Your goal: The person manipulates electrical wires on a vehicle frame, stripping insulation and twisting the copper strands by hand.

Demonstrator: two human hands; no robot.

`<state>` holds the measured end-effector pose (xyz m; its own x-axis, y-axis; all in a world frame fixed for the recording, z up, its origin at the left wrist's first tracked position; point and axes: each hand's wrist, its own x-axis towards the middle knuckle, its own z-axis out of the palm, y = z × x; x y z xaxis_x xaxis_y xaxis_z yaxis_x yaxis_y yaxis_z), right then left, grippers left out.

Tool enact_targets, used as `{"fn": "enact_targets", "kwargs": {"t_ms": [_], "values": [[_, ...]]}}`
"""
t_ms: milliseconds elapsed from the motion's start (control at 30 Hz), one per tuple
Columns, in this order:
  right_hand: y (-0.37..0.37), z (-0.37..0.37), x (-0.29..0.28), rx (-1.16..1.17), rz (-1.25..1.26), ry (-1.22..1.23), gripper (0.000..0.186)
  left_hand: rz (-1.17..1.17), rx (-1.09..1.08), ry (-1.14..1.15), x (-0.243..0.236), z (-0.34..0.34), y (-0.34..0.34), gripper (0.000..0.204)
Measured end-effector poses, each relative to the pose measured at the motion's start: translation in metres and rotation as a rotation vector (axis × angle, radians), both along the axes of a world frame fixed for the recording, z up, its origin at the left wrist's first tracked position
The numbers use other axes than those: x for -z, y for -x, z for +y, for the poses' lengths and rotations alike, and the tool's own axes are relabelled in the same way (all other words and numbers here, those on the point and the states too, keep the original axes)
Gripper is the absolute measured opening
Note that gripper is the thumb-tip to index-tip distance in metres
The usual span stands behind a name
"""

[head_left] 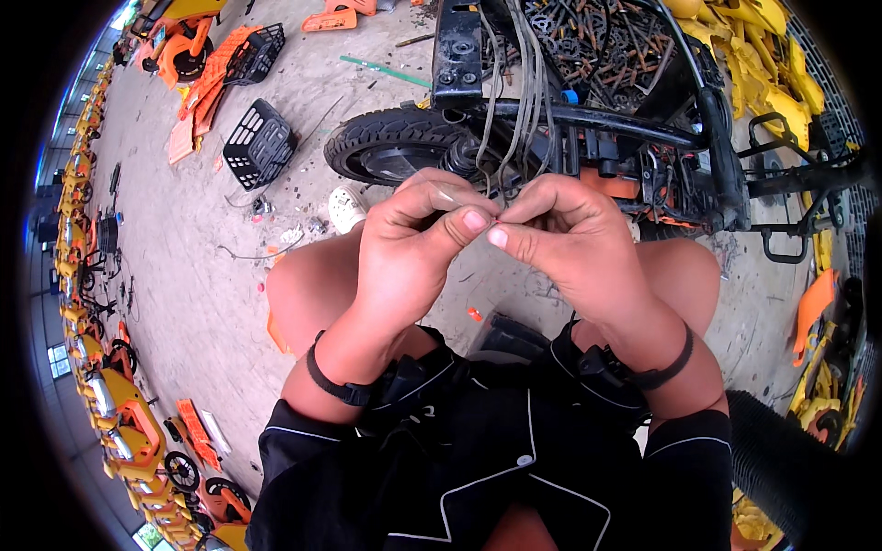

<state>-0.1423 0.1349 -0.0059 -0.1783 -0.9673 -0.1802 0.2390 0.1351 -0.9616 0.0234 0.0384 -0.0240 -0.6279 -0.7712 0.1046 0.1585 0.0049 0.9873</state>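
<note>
Just in front of the black vehicle frame, my left hand and my right hand meet with thumbs and forefingers pinched. Grey cables hang from the frame, and their lower end runs down to my fingertips. A tiny red bit shows between the fingers; the rest of what they pinch is mostly hidden. Beyond my left hand lies a wheel with a black tyre, joined to the frame.
Rusty metal parts are heaped behind the frame. A black basket and orange panels lie on the concrete floor at left. Yellow panels pile up at far right. Orange and yellow scooters line the left side.
</note>
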Motion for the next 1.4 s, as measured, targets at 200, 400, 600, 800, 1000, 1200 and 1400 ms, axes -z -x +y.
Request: {"fn": "enact_targets", "kwargs": {"t_ms": [200, 400, 600, 800, 1000, 1200, 1400], "values": [[0.004, -0.002, -0.003, -0.094, -0.055, -0.054, 0.017, 0.036, 0.013, -0.013, 0.0, -0.002, 0.0, 0.009], [0.003, 0.001, -0.001, -0.043, 0.127, 0.018, 0.02, 0.001, 0.007, -0.038, -0.002, 0.002, 0.0, 0.017], [-0.001, 0.005, -0.005, 0.045, 0.182, 0.009, 0.008, 0.035, -0.024, -0.045, 0.0, 0.002, 0.001, 0.009], [0.001, 0.003, -0.005, 0.006, 0.131, -0.034, 0.011, 0.04, -0.019, -0.033, 0.001, 0.001, 0.001, 0.008], [0.001, 0.0, -0.004, -0.029, 0.039, -0.026, 0.017, 0.042, 0.0, -0.067, 0.0, 0.001, 0.001, 0.009], [-0.002, 0.006, -0.005, 0.063, 0.172, 0.017, 0.013, 0.028, -0.026, -0.021, 0.001, 0.004, 0.003, 0.008], [0.001, 0.007, -0.006, 0.052, 0.123, -0.028, 0.01, 0.029, -0.032, -0.033, 0.002, 0.005, 0.003, 0.007]]}}
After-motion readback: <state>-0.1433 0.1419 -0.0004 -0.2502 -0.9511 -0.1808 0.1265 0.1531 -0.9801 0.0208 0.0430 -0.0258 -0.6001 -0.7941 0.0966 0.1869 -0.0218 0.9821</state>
